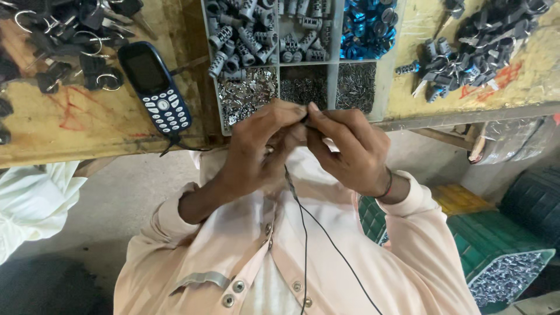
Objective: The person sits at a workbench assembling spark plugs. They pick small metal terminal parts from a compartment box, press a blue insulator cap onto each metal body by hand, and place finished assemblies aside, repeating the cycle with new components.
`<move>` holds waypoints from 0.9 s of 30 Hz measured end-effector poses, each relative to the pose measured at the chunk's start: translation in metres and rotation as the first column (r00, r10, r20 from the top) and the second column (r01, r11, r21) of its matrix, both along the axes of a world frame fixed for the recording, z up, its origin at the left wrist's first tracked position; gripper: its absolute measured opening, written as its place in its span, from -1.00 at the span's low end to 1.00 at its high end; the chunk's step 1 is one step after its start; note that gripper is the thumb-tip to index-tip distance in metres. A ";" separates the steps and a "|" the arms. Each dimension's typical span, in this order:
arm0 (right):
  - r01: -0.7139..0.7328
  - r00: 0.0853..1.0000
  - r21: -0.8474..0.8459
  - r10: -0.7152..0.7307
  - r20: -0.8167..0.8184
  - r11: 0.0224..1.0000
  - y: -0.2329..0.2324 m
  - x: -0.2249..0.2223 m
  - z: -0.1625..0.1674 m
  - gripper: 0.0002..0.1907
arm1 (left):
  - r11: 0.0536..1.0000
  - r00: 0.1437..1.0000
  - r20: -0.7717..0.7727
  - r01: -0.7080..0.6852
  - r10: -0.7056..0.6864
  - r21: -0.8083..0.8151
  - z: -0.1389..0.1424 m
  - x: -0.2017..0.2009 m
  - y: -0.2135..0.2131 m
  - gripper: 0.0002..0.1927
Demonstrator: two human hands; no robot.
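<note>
Pinched between the fingertips of the left hand [256,149] and the right hand [350,149] is a small dark part [304,118], mostly hidden. It is judged light, rigid and easily dropped, best gripped at its ends. It is held just in front of the grey compartment tray [385,76], near the phone [156,87].

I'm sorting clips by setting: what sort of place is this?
Probably a small lock or key assembly workshop: a grey sorting tray of small metal parts, piles of keys, and a worn wooden bench.
</note>
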State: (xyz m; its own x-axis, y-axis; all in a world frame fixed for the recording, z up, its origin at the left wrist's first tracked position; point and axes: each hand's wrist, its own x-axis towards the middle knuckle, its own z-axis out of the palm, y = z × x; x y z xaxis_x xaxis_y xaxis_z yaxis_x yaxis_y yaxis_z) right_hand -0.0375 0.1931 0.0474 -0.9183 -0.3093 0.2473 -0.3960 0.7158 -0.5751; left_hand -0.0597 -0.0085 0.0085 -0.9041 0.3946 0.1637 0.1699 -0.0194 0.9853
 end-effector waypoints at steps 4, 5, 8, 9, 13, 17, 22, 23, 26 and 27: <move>0.022 0.971 -0.214 0.030 0.236 0.977 -0.003 -0.011 0.017 -0.63 | 0.985 0.993 0.109 0.033 -0.051 0.167 -0.009 0.003 -0.001 -0.81; -0.009 0.939 -0.221 0.084 0.335 0.975 0.002 -0.019 0.022 -0.67 | 0.990 0.998 0.061 0.026 -0.035 0.135 -0.011 0.005 0.000 -0.84; 0.055 0.944 0.003 -0.053 0.326 0.998 0.036 -0.054 0.026 -0.83 | 0.996 0.999 -0.045 -0.002 0.006 0.092 -0.018 0.006 0.003 -0.90; 0.218 0.969 0.205 -0.237 0.073 0.954 0.045 -0.063 0.018 -0.84 | 0.994 0.998 -0.048 -0.022 0.027 0.106 -0.019 0.005 0.004 -0.91; 0.322 0.942 0.209 -0.289 -0.172 0.923 0.072 -0.087 -0.023 -0.88 | 0.993 0.990 -0.141 0.003 0.013 0.114 -0.020 0.002 0.006 -0.88; 0.420 0.890 -0.155 -0.374 0.260 0.894 0.076 -0.078 -0.026 -0.89 | 0.987 0.990 -0.141 0.011 0.012 0.160 -0.020 -0.004 0.002 -0.87; 0.430 0.698 -0.565 0.138 0.703 0.704 0.046 -0.033 0.010 -0.74 | 0.997 0.894 -0.446 0.021 -0.051 -0.071 -0.020 -0.011 -0.003 -0.82; 0.399 0.680 -0.541 0.156 0.716 0.740 0.040 -0.025 0.014 -0.77 | 0.992 0.860 -0.503 0.020 -0.081 -0.125 -0.019 -0.012 -0.004 -0.82; 0.372 0.614 -0.530 0.227 0.756 0.762 0.026 -0.013 0.017 -0.86 | 0.967 0.752 -0.637 0.001 -0.170 -0.256 -0.017 -0.014 -0.007 -0.79; 0.410 0.583 -0.560 0.266 0.768 0.720 0.024 -0.013 0.014 -0.87 | 0.960 0.724 -0.664 -0.011 -0.185 -0.279 -0.016 -0.015 -0.007 -0.80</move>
State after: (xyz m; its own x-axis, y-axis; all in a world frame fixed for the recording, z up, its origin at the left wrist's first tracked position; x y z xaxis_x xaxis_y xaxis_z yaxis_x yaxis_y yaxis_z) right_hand -0.0504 0.2173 0.0612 -0.8355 -0.3079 -0.4551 0.4661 0.0414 -0.8838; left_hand -0.0749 -0.0159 -0.0076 -0.5463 0.5803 0.6040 0.8025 0.1562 0.5758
